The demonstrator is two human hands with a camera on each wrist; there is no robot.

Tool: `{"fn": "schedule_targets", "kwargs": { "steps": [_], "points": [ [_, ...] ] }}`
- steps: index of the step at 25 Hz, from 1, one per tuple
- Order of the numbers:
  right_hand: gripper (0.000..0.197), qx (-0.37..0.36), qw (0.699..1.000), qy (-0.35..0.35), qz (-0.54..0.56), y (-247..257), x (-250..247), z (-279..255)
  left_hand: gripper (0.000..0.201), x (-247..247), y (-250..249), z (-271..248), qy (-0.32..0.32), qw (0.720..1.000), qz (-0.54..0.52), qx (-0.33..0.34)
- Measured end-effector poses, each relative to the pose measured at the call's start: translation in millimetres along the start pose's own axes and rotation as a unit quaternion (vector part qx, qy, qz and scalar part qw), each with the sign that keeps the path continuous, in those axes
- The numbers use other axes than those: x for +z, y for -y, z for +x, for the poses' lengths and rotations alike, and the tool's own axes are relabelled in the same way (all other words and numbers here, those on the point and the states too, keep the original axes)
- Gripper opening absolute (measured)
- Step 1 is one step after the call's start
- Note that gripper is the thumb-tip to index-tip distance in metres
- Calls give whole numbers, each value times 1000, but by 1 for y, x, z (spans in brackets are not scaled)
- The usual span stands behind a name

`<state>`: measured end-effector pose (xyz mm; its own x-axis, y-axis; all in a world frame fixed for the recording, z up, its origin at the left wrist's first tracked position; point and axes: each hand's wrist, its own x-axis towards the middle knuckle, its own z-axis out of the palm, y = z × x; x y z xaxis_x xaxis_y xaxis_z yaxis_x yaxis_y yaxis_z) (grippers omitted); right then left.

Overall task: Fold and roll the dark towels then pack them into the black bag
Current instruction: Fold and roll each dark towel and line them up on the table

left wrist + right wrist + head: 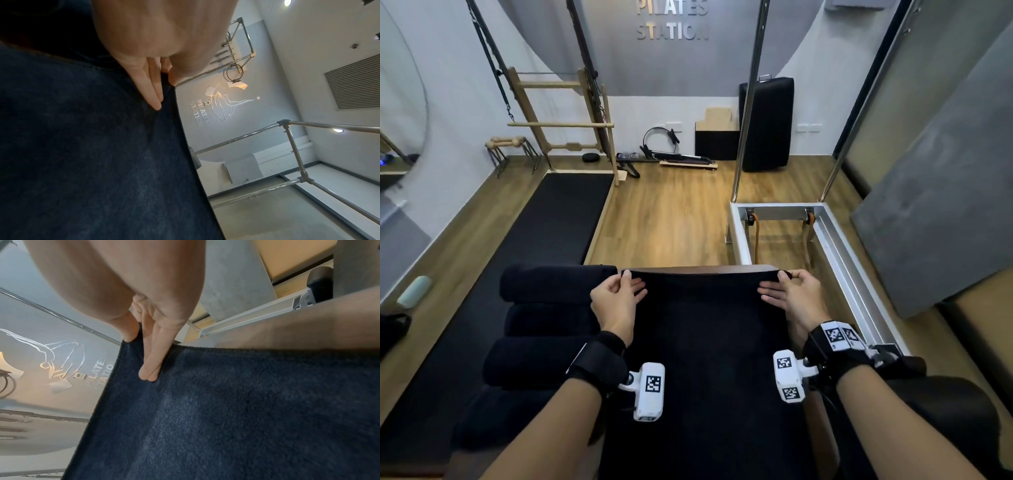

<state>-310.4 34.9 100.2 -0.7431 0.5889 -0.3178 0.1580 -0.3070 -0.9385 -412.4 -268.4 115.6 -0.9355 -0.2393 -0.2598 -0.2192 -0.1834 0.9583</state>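
At the far edge of the brown padded platform (753, 267), we held one dark towel (705, 359) spread flat, its long axis running from that edge back toward our body. Our left hand (616, 298) pinched the far-left corner, thumb under the hem and fingers (151, 91) straight on top; our right hand (791, 295) pinched the far-right corner the same way, fingers (151, 365) lying along the pile. Both hands sat level on the far hem, neither nearer; the cloth lay wholly on our side of them, so we judged the next fold or roll would come toward us. Item: rolled dark towels (544, 322), stacked just left of the spread one, touching it. Item: wood floor (664, 219), black floor mat (541, 226), metal frame (835, 240) beyond. The black bag we could not identify with certainty.
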Motion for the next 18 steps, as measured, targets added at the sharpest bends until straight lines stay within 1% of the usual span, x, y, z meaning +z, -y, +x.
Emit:
{"fn": "schedule_targets", "kwargs": {
  "steps": [2, 5, 7, 8, 9, 10, 11, 12, 13, 14, 16, 18],
  "points": [
    [10, 19, 1000, 2, -6, -1, 7, 23, 16, 14, 4, 14, -26, 1000, 5, -11],
    [9, 45, 999, -2, -14, -5, 18, 46, 21, 28, 12, 30, -54, 997, 41, -22],
    [8, 47, 999, -8, -17, -8, 20, 52, 19, 34, 16, 35, -64, 995, 65, -41],
    [8, 47, 999, -8, -15, -8, 21, 53, 21, 36, 17, 35, -58, 995, 69, -53],
    [4, 45, 999, -3, -9, -8, 20, 51, 33, 36, 19, 34, -36, 994, 80, -60],
    [11, 42, 999, 5, -1, -9, 18, 49, 48, 36, 22, 32, -1, 994, 96, -59],
    [27, 37, 999, 19, 4, -9, 15, 45, 59, 34, 24, 28, 40, 991, 116, -54],
    [43, 32, 999, 33, 12, -10, 11, 39, 65, 32, 25, 22, 78, 988, 126, -45],
    [54, 25, 999, 45, 16, -9, 8, 33, 67, 29, 26, 15, 108, 986, 125, -37],
    [58, 18, 998, 54, 18, -9, 4, 23, 68, 25, 27, 8, 127, 984, 125, -26],
    [52, 12, 998, 53, 12, -9, 1, 5, 63, 16, 27, -8, 146, 978, 151, 3],
    [38, 15, 999, 49, -10, -13, -4, -21, 48, -2, 27, -31, 157, 965, 205, 38]
  ]
}}
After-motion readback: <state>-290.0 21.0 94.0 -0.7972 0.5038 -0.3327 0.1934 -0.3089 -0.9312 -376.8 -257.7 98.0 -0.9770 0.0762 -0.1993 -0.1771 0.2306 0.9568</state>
